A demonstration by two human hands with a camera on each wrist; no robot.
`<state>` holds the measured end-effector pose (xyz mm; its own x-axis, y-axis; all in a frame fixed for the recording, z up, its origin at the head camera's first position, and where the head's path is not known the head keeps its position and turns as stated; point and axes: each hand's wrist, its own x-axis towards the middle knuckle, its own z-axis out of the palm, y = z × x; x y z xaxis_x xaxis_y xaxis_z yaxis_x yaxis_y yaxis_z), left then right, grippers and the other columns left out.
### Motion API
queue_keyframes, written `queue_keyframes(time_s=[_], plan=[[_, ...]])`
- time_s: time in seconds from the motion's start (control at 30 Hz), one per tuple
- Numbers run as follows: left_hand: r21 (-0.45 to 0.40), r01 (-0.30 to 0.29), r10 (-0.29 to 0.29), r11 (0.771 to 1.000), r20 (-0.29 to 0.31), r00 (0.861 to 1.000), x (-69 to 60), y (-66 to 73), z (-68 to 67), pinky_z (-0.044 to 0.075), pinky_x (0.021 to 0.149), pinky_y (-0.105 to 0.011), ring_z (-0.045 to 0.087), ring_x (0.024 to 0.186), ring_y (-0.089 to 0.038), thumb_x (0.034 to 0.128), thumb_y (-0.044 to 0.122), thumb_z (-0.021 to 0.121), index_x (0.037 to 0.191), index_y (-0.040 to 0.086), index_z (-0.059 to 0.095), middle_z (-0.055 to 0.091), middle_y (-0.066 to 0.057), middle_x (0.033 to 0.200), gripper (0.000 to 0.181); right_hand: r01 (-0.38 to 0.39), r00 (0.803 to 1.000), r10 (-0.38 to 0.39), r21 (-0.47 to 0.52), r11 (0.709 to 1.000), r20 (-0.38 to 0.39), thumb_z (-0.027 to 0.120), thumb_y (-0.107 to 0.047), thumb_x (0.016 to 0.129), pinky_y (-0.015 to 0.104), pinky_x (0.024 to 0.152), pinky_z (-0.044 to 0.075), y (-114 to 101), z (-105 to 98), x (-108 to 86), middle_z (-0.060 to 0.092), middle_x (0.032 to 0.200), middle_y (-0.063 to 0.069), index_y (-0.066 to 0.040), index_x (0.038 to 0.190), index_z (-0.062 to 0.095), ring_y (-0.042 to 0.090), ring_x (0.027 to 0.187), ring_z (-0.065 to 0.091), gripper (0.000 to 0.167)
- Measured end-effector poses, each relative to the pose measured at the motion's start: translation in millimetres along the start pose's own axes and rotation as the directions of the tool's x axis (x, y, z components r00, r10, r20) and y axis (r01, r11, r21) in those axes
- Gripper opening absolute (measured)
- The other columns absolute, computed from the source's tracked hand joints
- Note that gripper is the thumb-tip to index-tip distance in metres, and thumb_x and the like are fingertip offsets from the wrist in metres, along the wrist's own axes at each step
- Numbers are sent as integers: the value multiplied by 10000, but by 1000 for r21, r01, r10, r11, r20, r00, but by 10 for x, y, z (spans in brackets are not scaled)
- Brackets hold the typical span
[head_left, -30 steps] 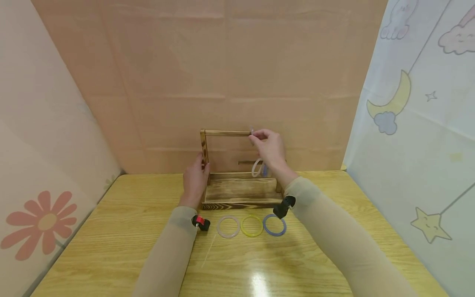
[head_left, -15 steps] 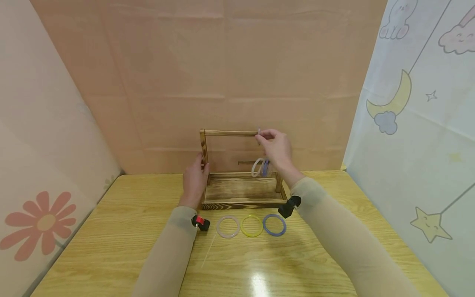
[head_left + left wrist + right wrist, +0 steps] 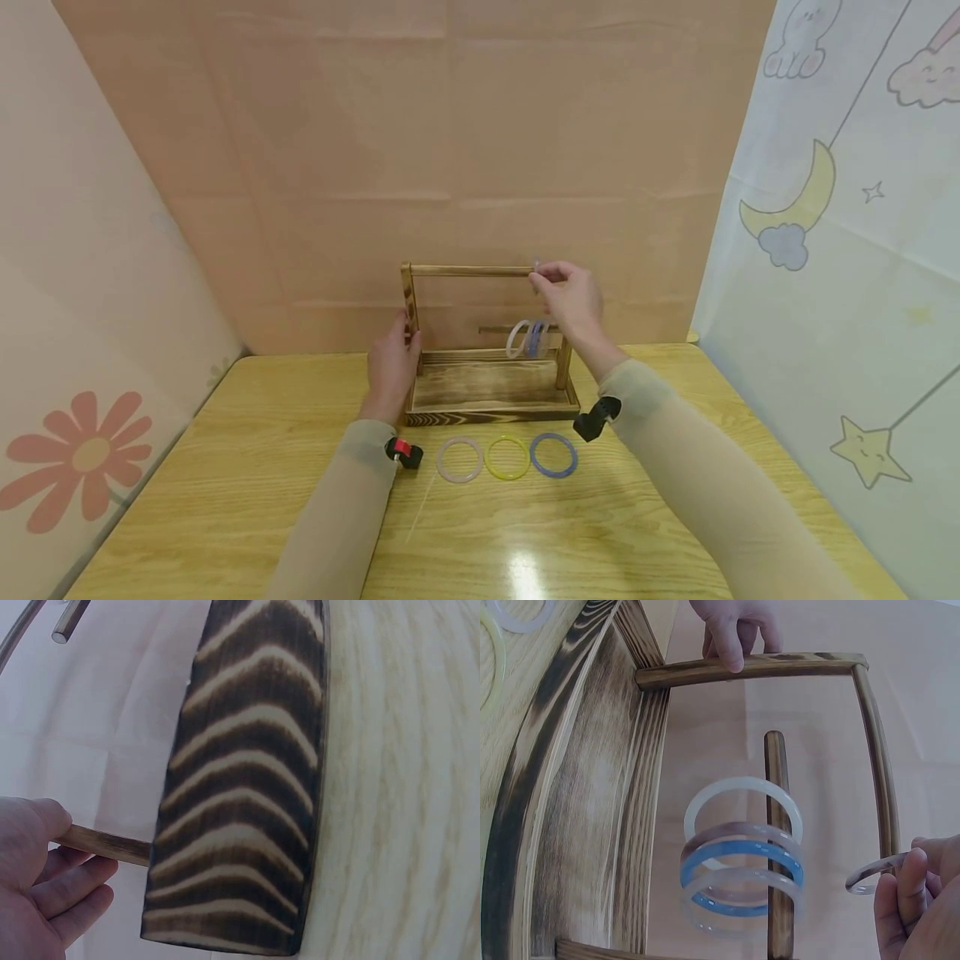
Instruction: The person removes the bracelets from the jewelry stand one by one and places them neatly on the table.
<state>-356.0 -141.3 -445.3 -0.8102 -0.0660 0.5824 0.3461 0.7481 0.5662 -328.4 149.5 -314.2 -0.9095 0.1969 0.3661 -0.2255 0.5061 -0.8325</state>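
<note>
A brown wooden rack [image 3: 487, 383] stands on the table. My left hand [image 3: 392, 371] grips its left upright [image 3: 410, 296], thumb on one side and fingers on the other. At the right part of the top bar [image 3: 472, 271], my right hand [image 3: 573, 300] pinches a pale, dark-streaked bangle [image 3: 857, 880] between thumb and fingers. Whether the bar still passes through this bangle I cannot tell. Several bangles hang on the lower bar [image 3: 778, 769], among them a white bangle [image 3: 742, 783] and a blue bangle [image 3: 742, 848].
In front of the rack a pinkish bangle [image 3: 439, 460], a yellow bangle [image 3: 507, 477] and a blue bangle [image 3: 553, 476] lie in a row on the table [image 3: 300, 483]. Behind the rack rises a tan backdrop [image 3: 337, 167]. Printed cloth walls flank both sides.
My right hand has moved rightward along the top bar with the pinched bangle, uncovering more of the bar and the lower hanging bangles. The left hand keeps its grip on the upright.
</note>
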Motion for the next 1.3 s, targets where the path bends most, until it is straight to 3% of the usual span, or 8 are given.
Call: queue_keyframes(time_s=[0.13,0.4,0.7,0.93,1.1,1.3], plan=[[-2,-7,7,1000,6,1000,13,-13,5,636,777,-587,795,981,-420,1082,112,727,1362,-14,642,776,-254,1146,318,-4,1000,4,3,1000,0,769,-306,1074,391,738,653,54,-37,10,770,1172,66,-114,1218,809,140,747,731,244],[4,-25,25,1000,8,1000,30,-47,20,634,761,-592,797,964,-419,1088,117,721,1350,-18,646,782,-250,1122,304,-13,1000,13,-17,1000,-26,776,-317,1068,230,618,586,149,-111,33,769,1170,60,-116,1218,812,135,728,728,253],[22,-46,46,999,11,999,66,-97,38,628,710,-590,798,915,-411,1095,126,711,1304,-9,645,785,-232,1083,257,-34,998,35,18,999,-43,791,-307,1058,243,632,603,207,-185,35,761,1177,84,-86,1228,809,112,695,708,280],[18,-51,51,999,-2,999,111,-115,54,628,714,-586,791,886,-418,1072,98,741,1350,-22,649,788,-240,1069,316,-56,998,58,42,998,-40,791,-288,1058,346,733,650,223,-271,2,747,1209,91,-64,1259,796,101,697,697,301],[22,-50,50,998,2,999,162,-134,67,626,720,-582,786,877,-422,1076,114,741,1375,-27,645,786,-244,1089,344,-68,997,69,31,997,-38,773,-335,1070,253,657,599,235,-349,-42,730,1216,95,-73,1273,792,119,704,705,332],[20,-60,60,998,2,998,215,-155,70,631,692,-569,792,870,-418,1078,112,739,1402,-44,635,782,-251,1102,374,-57,998,60,59,997,-36,775,-346,1068,267,686,618,261,-419,-75,710,1225,116,-52,1277,787,125,706,705,360]])
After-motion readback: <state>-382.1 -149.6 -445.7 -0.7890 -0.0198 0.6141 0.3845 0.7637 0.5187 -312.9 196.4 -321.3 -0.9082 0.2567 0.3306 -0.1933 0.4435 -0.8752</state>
